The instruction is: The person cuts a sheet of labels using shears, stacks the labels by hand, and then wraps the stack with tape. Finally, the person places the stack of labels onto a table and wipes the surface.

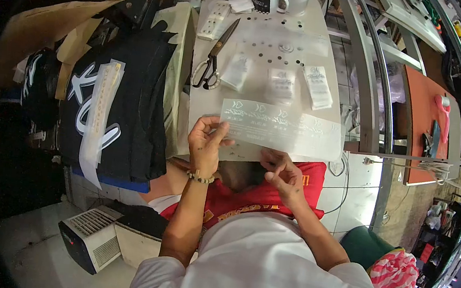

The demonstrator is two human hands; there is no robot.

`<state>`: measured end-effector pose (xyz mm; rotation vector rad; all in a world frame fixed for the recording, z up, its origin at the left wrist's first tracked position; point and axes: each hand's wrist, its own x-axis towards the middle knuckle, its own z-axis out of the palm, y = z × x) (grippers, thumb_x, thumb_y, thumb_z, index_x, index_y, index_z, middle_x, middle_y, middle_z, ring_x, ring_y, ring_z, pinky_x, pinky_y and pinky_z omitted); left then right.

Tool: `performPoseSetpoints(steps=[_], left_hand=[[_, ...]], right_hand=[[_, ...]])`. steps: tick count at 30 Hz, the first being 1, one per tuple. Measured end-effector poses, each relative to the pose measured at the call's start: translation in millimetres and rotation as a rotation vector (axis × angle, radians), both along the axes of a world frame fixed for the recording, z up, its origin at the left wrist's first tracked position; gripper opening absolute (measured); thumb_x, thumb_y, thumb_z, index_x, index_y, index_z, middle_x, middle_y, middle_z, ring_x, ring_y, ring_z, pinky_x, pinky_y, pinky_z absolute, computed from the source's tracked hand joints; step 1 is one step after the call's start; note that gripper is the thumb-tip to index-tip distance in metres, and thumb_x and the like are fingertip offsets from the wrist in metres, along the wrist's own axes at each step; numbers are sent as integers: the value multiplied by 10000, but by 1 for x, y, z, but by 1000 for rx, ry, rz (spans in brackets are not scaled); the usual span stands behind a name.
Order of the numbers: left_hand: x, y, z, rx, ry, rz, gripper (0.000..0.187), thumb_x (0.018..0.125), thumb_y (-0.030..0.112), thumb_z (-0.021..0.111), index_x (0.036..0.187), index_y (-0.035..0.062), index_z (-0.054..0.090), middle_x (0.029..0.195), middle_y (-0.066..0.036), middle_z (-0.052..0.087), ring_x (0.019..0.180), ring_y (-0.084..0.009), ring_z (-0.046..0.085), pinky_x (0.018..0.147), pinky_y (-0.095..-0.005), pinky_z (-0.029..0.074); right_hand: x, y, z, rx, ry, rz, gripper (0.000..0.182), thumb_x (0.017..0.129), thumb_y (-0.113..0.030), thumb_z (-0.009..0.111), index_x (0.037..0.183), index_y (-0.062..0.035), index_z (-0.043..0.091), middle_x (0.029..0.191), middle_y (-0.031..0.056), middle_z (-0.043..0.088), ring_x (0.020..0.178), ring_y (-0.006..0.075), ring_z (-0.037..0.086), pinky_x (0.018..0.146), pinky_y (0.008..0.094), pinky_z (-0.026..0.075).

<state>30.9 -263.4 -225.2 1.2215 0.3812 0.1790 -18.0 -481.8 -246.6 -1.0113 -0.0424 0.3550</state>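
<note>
Left hand pinched a translucent sheet by its left end, over the near edge of a pale table; right hand, just below, had fingers parted, apparently empty. One-sided grip risked the right end sagging, creasing. Scissors and packets lay beyond, mugs farthest; metal frame stood right.

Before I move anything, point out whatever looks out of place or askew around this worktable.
The long pale strip lies slantwise over the stacked black cloth, its near end jutting past the stack's edge, so it might slip off. I see no clear spill.
</note>
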Motion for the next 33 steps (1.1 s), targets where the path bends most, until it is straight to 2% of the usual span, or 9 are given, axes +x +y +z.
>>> performPoseSetpoints(steps=[4,6,9,11,13,18,21,26,33], left_hand=[[-3,-3,-4,-8,19,-35,209,893,39,705,1060,14,580,950,-65,645,802,-118,634,601,-261,611],[-3,-2,0,23,43,-77,212,892,40,703,1065,28,581,945,-52,648,789,-112,632,593,-253,593],[1,3,11,136,99,-179,204,895,68,704,1059,25,591,950,-61,670,783,-125,642,593,-259,563],[14,16,6,218,130,-240,204,898,95,709,1047,6,601,961,-81,688,789,-144,653,600,-274,551],[41,31,-3,935,-109,-34,190,886,128,730,1013,12,648,912,-62,682,777,-143,639,658,-312,537],[115,58,-1,1352,-64,58,270,793,80,742,1037,-5,666,972,-199,693,903,-304,692,796,-394,532],[136,61,4,1433,40,-60,284,748,20,690,1031,10,675,1020,-223,669,957,-402,647,819,-470,508],[154,69,14,1423,138,-160,328,698,37,735,1018,10,671,971,-212,685,912,-402,661,786,-471,521],[151,79,28,1089,101,-245,387,676,31,756,1049,2,654,924,-155,714,773,-245,699,702,-354,544]], right_hand=[[4,19,-3,42,-144,-18,204,897,-50,703,1063,-23,588,1377,150,495,1335,238,448,1128,438,371],[11,26,4,145,48,-25,428,913,-74,691,1310,-16,543,1403,149,475,1327,229,437,1128,435,373],[23,41,9,188,96,-126,530,948,-107,658,1431,-12,463,1411,138,487,1273,221,496,1086,410,430],[28,45,0,110,125,-174,510,962,-117,642,1427,-5,464,1407,135,498,1231,209,530,1060,388,456],[31,46,2,-28,145,-262,470,979,-112,619,1410,10,477,1354,131,559,1098,176,614,976,326,522],[29,45,-9,-68,78,-276,470,957,-55,632,1400,13,491,1312,125,589,1077,177,622,955,322,535],[31,45,-4,-122,36,-323,482,944,-21,636,1403,13,490,1291,123,599,1068,173,625,944,326,540],[31,44,6,-108,36,-351,517,926,8,647,1415,11,479,1275,118,608,1043,164,633,940,323,536],[34,34,3,-158,33,-355,540,912,5,667,1420,3,483,1234,112,629,992,137,639,907,283,519]])
